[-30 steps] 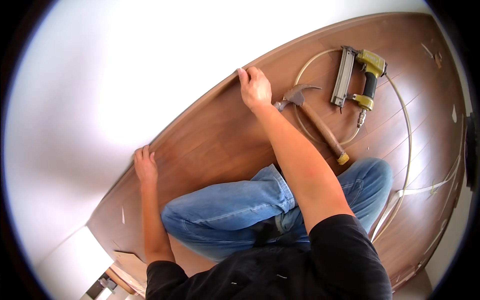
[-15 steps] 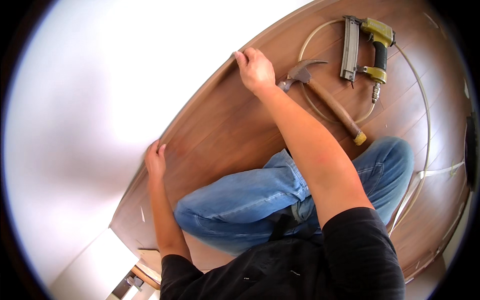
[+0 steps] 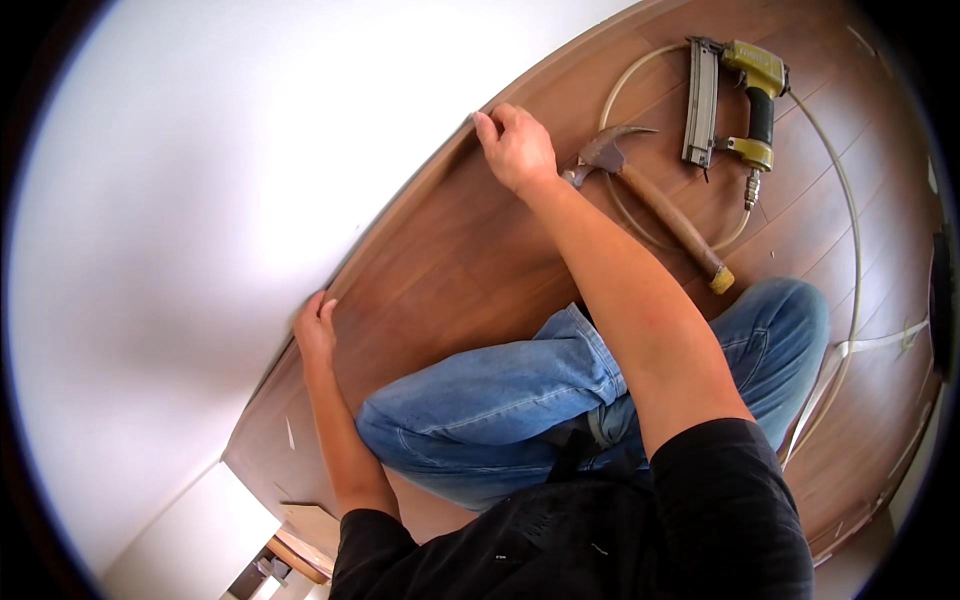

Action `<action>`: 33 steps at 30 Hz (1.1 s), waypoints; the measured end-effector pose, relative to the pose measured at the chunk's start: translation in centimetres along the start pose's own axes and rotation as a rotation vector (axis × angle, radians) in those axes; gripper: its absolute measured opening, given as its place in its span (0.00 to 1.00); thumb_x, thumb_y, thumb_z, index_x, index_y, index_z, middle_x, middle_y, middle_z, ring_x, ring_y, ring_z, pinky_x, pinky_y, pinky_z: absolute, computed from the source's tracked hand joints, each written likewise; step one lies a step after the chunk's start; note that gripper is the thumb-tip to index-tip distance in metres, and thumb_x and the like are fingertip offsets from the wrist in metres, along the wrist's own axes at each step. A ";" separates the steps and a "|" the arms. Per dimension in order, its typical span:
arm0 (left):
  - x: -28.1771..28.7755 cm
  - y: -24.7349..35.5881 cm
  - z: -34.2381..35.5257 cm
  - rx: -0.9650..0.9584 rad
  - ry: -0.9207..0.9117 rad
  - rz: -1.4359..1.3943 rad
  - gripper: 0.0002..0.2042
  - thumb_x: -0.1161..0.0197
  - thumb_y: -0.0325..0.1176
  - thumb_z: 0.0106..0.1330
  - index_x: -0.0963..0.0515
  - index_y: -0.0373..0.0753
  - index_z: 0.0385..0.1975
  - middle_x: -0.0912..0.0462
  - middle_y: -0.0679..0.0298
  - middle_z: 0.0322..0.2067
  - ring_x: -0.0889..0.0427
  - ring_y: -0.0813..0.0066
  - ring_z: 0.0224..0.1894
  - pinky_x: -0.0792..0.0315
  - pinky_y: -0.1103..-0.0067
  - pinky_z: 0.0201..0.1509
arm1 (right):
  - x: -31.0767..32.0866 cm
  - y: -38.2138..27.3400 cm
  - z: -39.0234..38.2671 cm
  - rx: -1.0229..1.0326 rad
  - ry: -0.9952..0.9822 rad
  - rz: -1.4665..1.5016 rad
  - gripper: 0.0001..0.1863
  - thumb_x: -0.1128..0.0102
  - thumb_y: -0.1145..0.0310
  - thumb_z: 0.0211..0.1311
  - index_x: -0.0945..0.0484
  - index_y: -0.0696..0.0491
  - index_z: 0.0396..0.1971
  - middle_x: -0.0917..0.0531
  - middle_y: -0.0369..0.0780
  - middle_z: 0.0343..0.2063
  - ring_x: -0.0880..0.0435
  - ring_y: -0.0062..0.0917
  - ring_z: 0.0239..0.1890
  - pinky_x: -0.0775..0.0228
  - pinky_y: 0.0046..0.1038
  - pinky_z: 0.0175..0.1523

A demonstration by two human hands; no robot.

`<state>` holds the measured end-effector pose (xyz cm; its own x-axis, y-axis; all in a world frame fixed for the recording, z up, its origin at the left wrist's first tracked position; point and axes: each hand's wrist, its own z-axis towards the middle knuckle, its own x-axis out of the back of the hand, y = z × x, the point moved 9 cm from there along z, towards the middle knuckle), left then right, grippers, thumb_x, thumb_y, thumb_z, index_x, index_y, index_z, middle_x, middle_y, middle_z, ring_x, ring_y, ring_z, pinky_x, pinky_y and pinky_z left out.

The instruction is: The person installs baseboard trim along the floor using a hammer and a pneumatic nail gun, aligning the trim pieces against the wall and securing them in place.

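Observation:
A long brown wood-look skirting board runs along the foot of the white wall, where it meets the plank floor. My right hand is at its farther stretch, with fingers and thumb closed over the top edge. Lower on the left, my left hand grips the same edge, its fingertips partly hidden against the wall. Just right of my right hand, a claw hammer with a wooden handle lies on the floor. Beyond it rests a yellow-green and black nail gun with a silver magazine.
An air hose loops from the nail gun around the hammer and down the right side. A white strap crosses it. My bent legs in jeans rest on the wooden floor. A flat brown piece lies at lower left.
Both hands stay on the skirting board with almost the same hold. The whole view has shifted slightly; the hammer and nail gun have not visibly moved on the floor.

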<state>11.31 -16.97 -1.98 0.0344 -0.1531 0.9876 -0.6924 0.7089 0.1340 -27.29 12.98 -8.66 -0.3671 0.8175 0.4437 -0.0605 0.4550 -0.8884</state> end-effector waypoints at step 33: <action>-0.1 -0.3 -0.6 -0.049 0.078 -0.007 0.14 0.31 0.37 0.69 0.15 0.33 0.48 0.13 0.45 0.41 0.14 0.46 0.41 0.22 0.65 0.48 | 0.3 -0.2 -0.1 0.030 0.021 0.031 0.20 0.43 0.53 0.73 0.22 0.57 0.33 0.18 0.49 0.40 0.20 0.49 0.45 0.26 0.46 0.50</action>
<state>11.97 -16.72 -2.08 0.0965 -0.1051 0.9898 -0.6560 0.7412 0.1427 -27.33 13.14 -8.37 -0.3498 0.8382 0.4184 -0.0777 0.4191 -0.9046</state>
